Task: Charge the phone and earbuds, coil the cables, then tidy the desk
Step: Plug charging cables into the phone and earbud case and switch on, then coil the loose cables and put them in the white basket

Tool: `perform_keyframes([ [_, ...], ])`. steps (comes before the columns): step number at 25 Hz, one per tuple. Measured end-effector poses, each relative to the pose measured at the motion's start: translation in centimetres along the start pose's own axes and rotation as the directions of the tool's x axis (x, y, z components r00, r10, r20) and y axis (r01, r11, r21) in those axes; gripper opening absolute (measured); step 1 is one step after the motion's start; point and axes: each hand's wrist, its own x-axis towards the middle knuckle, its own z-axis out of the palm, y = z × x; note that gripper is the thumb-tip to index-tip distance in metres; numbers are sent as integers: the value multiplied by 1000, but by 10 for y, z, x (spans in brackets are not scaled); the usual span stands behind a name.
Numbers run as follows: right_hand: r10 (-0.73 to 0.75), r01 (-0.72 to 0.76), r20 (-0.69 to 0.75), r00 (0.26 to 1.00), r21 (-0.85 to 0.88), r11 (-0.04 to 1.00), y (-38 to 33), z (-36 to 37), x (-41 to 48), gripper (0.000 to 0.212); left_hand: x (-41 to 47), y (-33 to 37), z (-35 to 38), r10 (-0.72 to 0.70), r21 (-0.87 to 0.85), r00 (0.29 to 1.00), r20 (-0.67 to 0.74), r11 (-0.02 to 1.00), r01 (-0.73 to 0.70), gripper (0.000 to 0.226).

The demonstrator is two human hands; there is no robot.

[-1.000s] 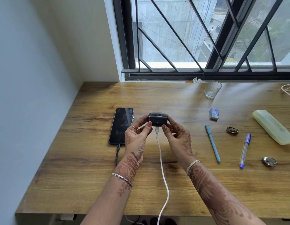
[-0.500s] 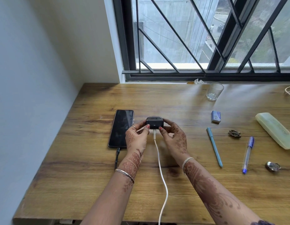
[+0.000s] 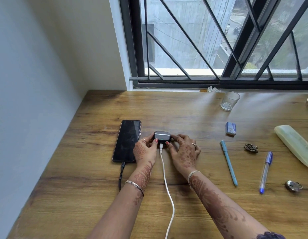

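Note:
A black earbuds case (image 3: 162, 136) sits on the wooden desk (image 3: 184, 114), a small green light showing on its front. A white cable (image 3: 167, 183) is plugged into its near side and runs off the front edge. My left hand (image 3: 145, 151) holds the case's left side between thumb and fingers. My right hand (image 3: 184, 152) holds the right side, thumb by the plug. A black phone (image 3: 127, 140) lies flat just left of the case, with a black cable (image 3: 121, 176) plugged into its near end.
Right of my hands lie a teal pen (image 3: 229, 163), a blue ballpoint (image 3: 266, 171), a small blue box (image 3: 230, 128), a dark hair clip (image 3: 251, 148), a metal trinket (image 3: 293, 186) and a pale green case (image 3: 295, 144). A glass (image 3: 229, 100) stands by the window.
Both hands lowered the earbuds case from just above the desk down onto it, beside the phone. The white cable stays plugged in.

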Motion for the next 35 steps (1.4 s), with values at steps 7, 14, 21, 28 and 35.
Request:
perform_keyframes([
  [7,-23,22,-4,1000,-51,998,3,4,3,35,-2,3,-2,-2,41,1000,-5,999,2,28],
  [14,-15,15,18,1000,5,1000,3,1,4,36,-5,0,-1,14,58,999,-50,998,-11,27],
  [21,-24,18,102,994,56,998,8,-1,8,39,-22,3,-1,137,225,989,-63,967,-120,39],
  [28,-156,141,170,973,99,985,5,-35,-11,57,-54,18,-11,254,299,967,3,923,-243,39],
  [35,-179,164,38,983,254,953,35,-119,-73,56,-132,48,15,341,122,903,262,916,-381,28],
])
